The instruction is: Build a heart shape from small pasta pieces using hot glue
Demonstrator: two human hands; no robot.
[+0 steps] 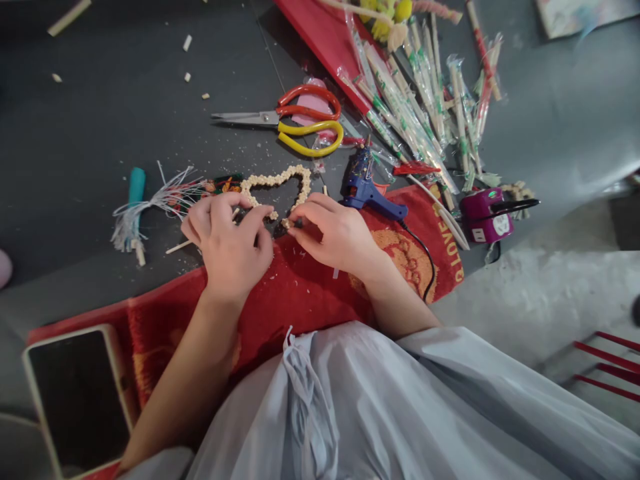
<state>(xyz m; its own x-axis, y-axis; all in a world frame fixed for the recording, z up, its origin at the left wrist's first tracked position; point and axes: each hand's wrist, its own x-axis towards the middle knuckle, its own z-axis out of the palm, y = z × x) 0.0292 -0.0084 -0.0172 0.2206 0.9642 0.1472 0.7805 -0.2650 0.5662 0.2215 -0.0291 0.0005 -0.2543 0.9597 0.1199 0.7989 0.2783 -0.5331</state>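
A cream beaded strand (277, 179) lies bent in an open loop at the table's front edge. My right hand (337, 233) pinches its lower right end between thumb and fingertips. Curled over the left side of the loop, my left hand (227, 233) has its fingers on the strand, partly hiding it. A thin pale stick (181, 247) pokes out beneath the left hand. Beyond the loop are scissors (280, 119) with one red and one yellow handle, their blades pointing left. A blue glue gun (367, 187) rests right of my right hand.
Several wrapped sticks (400, 100) are heaped at the back right by a red sheet (320, 47). A purple power adapter (487, 213) sits at the right edge. White strings (160, 193) and a teal tube (136, 187) lie left. A phone (75, 400) rests on a red towel (310, 287).
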